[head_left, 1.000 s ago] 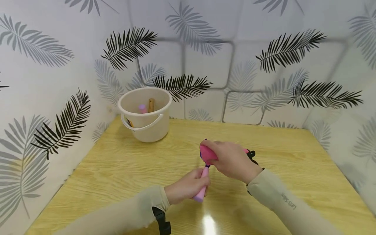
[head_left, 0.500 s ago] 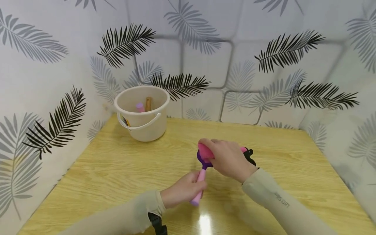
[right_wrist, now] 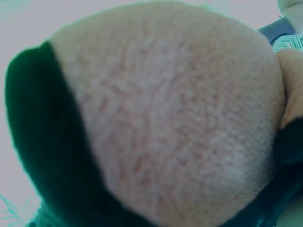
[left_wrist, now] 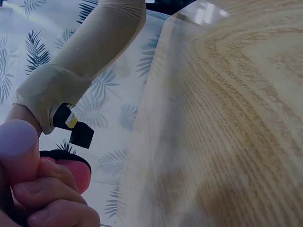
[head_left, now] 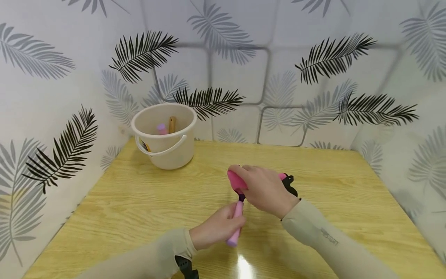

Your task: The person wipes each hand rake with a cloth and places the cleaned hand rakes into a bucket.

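Note:
My left hand (head_left: 217, 228) grips the pink handle (head_left: 237, 223) of a utensil with a dark purple head, which points away from me. In the left wrist view, the fingers (left_wrist: 47, 196) curl round the handle, its lilac end (left_wrist: 18, 137) uppermost. My right hand (head_left: 266, 189) holds a pink fuzzy wiping pad (head_left: 237, 180) over the utensil's head. Only the dark neck (head_left: 241, 197) shows; pad and hand hide the rest. Up close in the right wrist view, the pad (right_wrist: 165, 113) is rounded, with a dark band (right_wrist: 42, 123) along one side.
A cream bucket (head_left: 170, 153) with its handle down stands at the back left of the wood-grain table (head_left: 146, 209). Inside it rise a lilac-and-pink handle end (head_left: 162, 129) and a wooden handle (head_left: 172, 124). A leaf-patterned wall (head_left: 237, 69) closes off the back.
The right hand's pad shifted slightly on the utensil's head: half a second ago more of the purple head showed, now the pad covers it. The left hand keeps its grip.

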A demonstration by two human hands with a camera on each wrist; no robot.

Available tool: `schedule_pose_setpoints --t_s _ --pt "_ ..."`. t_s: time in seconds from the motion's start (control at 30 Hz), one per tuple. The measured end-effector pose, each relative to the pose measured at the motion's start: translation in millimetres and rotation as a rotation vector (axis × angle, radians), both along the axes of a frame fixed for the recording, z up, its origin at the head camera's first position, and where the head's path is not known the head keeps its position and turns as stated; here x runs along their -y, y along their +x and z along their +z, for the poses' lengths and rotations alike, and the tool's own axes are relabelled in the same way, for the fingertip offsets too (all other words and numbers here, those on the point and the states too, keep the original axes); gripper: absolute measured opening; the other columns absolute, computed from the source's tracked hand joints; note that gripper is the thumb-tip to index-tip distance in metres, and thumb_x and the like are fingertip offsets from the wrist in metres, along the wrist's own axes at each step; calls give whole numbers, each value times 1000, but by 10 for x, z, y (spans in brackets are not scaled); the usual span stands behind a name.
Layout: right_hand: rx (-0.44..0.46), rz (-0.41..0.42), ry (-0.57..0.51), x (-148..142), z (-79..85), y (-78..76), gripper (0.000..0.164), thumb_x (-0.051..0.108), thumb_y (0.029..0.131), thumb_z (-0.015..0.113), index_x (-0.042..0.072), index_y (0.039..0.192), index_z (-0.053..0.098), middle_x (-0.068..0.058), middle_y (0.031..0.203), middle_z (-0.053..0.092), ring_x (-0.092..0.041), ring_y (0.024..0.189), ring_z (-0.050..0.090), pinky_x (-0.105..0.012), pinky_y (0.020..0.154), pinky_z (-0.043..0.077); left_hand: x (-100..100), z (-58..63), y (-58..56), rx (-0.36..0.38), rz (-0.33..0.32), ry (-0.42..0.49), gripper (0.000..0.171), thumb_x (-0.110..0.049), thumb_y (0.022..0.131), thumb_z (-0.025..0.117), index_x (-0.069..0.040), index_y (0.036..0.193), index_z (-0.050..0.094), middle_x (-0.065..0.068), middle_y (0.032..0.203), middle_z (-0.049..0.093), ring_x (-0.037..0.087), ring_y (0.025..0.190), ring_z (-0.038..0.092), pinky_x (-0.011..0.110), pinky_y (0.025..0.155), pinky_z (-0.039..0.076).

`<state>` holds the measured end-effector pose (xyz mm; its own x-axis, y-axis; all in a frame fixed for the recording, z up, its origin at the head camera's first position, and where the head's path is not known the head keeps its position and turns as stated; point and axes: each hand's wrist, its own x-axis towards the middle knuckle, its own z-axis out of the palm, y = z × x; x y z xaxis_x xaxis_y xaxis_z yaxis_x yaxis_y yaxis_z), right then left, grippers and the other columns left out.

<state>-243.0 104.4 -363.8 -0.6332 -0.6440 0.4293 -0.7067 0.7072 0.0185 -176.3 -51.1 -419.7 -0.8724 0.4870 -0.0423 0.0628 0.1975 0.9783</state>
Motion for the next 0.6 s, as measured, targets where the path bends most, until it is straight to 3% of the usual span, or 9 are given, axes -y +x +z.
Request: schedule_pose_setpoints --t_s 0.17,0.4,0.6 --pt "-58 31 -5 49 5 -50 48 13 78 70 19 123 56 2 86 61 -14 69 54 -31 48 48 -1 -5 9 20 -16 -16 14 -12 89 50 -1 97 49 1 60 52 12 44 48 22 42 41" --pt "11 22 32 -19 72 43 59 12 71 77 22 126 56 4 85 63 -11 64 53 -27 48 46 9 -6 -29 24 77 18 16 -11 89 50 0 100 48 4 65 52 11 48 48 21 42 40" --pt "-21 36 21 49 75 60 51 10 74 73 22 121 57 5 81 60 -10 63 51 -27 46 45 15 19 40 28 3 9 14 -11 90 50 -3 100 48 1 60 52 12 44 48 23 41 41"
